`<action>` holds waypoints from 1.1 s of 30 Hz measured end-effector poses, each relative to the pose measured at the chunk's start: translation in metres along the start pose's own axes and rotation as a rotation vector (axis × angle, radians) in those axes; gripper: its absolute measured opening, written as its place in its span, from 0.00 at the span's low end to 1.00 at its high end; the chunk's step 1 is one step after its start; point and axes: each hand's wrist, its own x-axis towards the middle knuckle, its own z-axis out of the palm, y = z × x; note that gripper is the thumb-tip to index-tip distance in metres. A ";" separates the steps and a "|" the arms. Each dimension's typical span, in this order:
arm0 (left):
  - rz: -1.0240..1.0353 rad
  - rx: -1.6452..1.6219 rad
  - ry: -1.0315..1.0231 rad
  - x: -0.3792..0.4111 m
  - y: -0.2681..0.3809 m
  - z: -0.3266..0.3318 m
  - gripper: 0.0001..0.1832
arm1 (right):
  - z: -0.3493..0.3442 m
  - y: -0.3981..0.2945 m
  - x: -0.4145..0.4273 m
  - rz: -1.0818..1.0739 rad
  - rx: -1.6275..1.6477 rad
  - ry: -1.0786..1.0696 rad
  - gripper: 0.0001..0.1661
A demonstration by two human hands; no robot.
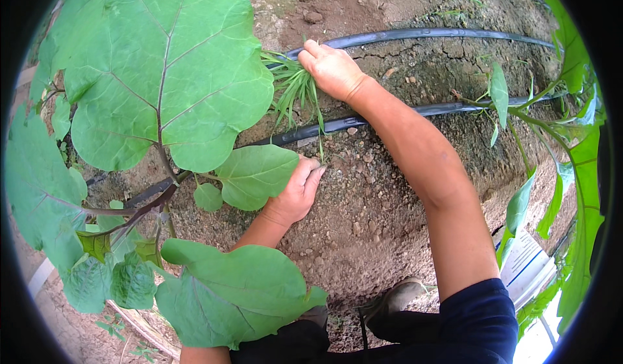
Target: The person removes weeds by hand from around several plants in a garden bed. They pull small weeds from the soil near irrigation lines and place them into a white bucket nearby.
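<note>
My right hand [333, 69] is closed around a bunch of long green grass blades [297, 89], which fan out to the left and downward. It is above the soil between two black drip irrigation hoses, close to the upper hose [389, 35]. Nearer to me, my left hand [298, 189] is low over the soil with thumb and forefinger pinched together. A thin grass blade [320, 145] runs down to those fingertips, crossing the lower hose [336, 125]. Large leaves of an eggplant-like plant [165, 72] spread left of both hands and cover part of my left forearm.
Cracked soil [360, 208] with small stones forms a raised bed. Another leafy plant [550, 120] stands at the right, its stem over the lower hose. Behind its leaves is a white printed bag or sheet [525, 266]. My shoe [401, 296] is at the bed's foot.
</note>
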 end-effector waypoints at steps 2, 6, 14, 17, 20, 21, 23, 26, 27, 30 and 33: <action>-0.001 -0.001 0.002 0.000 0.001 0.000 0.03 | -0.001 0.000 0.000 -0.012 0.002 -0.001 0.07; -0.004 0.021 0.005 0.000 0.002 -0.001 0.03 | -0.001 -0.001 -0.002 0.161 0.151 0.109 0.08; 0.004 0.026 0.029 -0.001 0.001 0.003 0.04 | -0.035 0.001 -0.018 0.816 1.179 0.472 0.04; -0.002 -0.001 0.001 0.001 0.004 0.007 0.05 | -0.081 -0.029 -0.065 0.735 1.007 0.264 0.06; 0.033 0.104 0.061 -0.003 0.005 -0.006 0.04 | -0.126 -0.093 -0.115 0.527 1.394 -0.301 0.14; 0.063 0.130 0.086 -0.003 0.005 -0.005 0.04 | -0.136 -0.104 -0.140 0.392 1.600 -0.668 0.19; 0.036 0.089 0.063 -0.002 0.005 -0.006 0.03 | -0.176 -0.133 -0.156 -0.289 1.252 -1.207 0.26; 0.066 0.044 0.062 -0.001 0.005 0.002 0.03 | -0.183 -0.125 -0.149 0.066 1.108 -0.958 0.32; 0.068 0.087 0.092 -0.005 0.006 -0.013 0.03 | -0.184 -0.123 -0.129 0.189 1.021 -0.863 0.33; 0.270 -0.016 -0.147 -0.010 0.043 0.002 0.05 | -0.102 -0.080 -0.103 0.618 0.333 -0.200 0.21; 0.500 0.058 -0.403 -0.047 0.098 -0.008 0.15 | -0.024 -0.051 -0.064 0.546 0.323 0.059 0.19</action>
